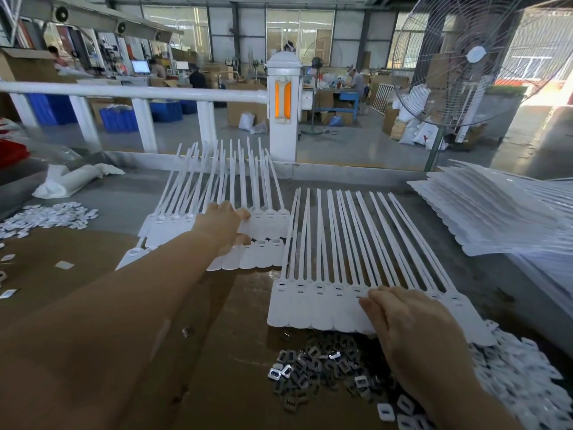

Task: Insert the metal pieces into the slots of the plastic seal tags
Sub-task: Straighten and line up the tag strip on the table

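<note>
Resting flat, fingers straight, the right hand [406,318] presses the near seal tags [313,305] — left hand [228,223], also flat-fingered, touches the far tags [266,221].

Daylight pours in through the tall windows [175,29] far beyond both hands, and the opening at the far right, past the fan [477,57], is blown out to near white. Just nearer than the right hand [412,330], glare glints off the metal pieces [316,370], while the brown worktop [235,305] between the two hands carries a soft sheen and faint shadows below the left hand [226,226]. The wide lens bows the white railing [130,92] and stretches the near forearms at the frame's edges; distant workers are soft and slightly smeared.
</note>
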The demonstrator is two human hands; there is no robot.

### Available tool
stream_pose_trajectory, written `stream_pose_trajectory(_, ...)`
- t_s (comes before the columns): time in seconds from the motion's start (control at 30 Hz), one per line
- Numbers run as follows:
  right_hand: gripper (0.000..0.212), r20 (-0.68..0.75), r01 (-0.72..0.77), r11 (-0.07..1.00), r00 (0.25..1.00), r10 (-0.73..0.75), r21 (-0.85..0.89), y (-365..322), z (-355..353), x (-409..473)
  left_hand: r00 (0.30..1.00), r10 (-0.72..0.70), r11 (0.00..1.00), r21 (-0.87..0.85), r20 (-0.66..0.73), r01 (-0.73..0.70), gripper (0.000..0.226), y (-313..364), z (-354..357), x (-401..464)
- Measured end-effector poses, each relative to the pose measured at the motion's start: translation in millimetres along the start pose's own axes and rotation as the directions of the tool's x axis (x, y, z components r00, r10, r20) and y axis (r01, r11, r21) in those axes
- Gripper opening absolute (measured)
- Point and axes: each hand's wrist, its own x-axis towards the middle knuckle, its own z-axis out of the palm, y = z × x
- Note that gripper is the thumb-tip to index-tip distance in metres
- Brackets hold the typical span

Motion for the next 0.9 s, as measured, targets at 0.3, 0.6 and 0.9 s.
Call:
stream_pose_trajectory(0.3,0.031,-0.037,0.011,1.000,0.999,-0.011,-0.005,0,1,0,1.000,0.009,0.997,-0.074,0.004,-0.009,0.059,-4,5,2)
stream_pose_trajectory(0.6,0.033,-0.012,0.009,1.000,1.000,-0.009,-0.024,1,1,-1,0.999,0.007,0.981,-0.194,0.054,0.004,0.057,-9,18,5)
stream_pose_trajectory(0.9,0.033,-0.022,0.013,1.000,1.000,-0.014,-0.023,2,4,0,0.993,-0.074,0.958,-0.269,0.096,0.097,0.069,-3,15,8)
